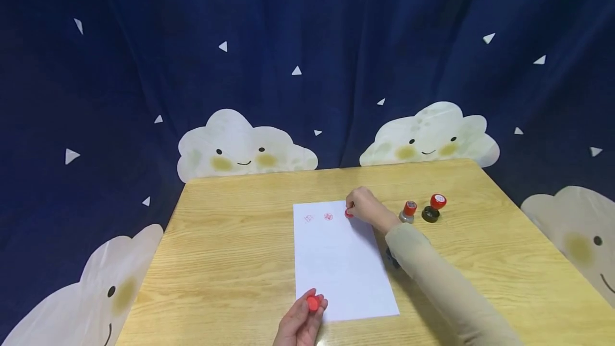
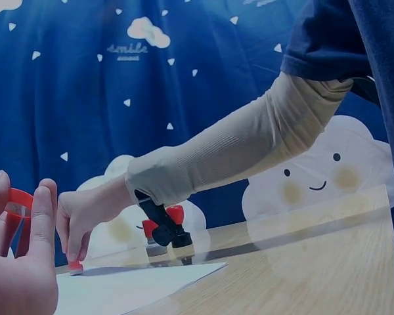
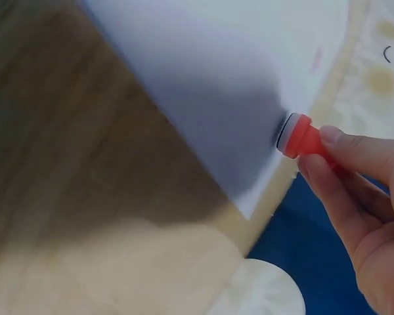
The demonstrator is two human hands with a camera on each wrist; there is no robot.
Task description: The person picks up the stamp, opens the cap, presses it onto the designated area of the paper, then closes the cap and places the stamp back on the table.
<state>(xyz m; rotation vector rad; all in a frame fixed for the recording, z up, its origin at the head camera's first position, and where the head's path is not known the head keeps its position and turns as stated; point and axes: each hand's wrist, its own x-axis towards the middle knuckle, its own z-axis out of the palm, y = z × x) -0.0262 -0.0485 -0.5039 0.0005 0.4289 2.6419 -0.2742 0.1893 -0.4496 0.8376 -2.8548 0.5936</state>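
Near the top right corner of a white sheet of paper [image 1: 341, 266], my right hand [image 1: 369, 210] pinches a small red stamp [image 3: 305, 139] between thumb and fingers. The stamp's pale base is right at the paper in the right wrist view. My left hand [image 1: 299, 323] holds a round red cap [image 1: 313, 303] in its fingertips, over the sheet's lower left corner. Hollow, with a thin rim, the cap [image 2: 20, 198] shows between thumb and fingers in the left wrist view. Two red prints, a faint one [image 1: 308, 218] and a round one [image 1: 328, 217], lie left of the stamp.
Right of the paper stand two more stamps, one red-topped with a grey base [image 1: 408, 211], the other red-knobbed with a black base [image 1: 434, 208]. The wooden table [image 1: 226, 260] ends at a dark blue curtain [image 1: 269, 15] with clouds. A black wrist device [image 2: 161, 223] sits under the right sleeve.
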